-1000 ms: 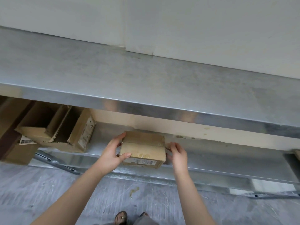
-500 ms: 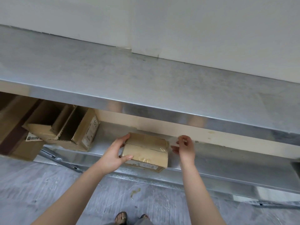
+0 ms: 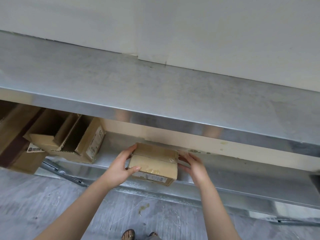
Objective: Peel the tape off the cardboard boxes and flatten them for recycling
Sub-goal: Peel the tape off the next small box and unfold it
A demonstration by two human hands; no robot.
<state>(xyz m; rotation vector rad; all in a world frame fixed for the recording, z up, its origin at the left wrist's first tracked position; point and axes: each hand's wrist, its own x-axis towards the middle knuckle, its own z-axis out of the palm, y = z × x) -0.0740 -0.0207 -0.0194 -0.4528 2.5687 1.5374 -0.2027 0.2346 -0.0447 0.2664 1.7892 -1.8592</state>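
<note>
item: small brown cardboard box (image 3: 154, 163), closed, rect., top flaps meeting at a centre seam under clear glossy tape (image 3: 170, 159), wrinkled at the r. end.
loc: front edge of the lower metal shelf (image 3: 233, 174), under the steel surface (image 3: 155, 87).
markings: white printed label (image 3: 152, 177) on near face, text too small to read.
left hand (image 3: 119, 168): fingers (image 3: 131, 148) curled round the l. end, thumb on top.
right hand (image 3: 194, 164): fingers straight, touching the r. end, holding nothing.
adj.: open brown carton (image 3: 76, 141) to the left, white label w/ handwriting, illegible.
</note>
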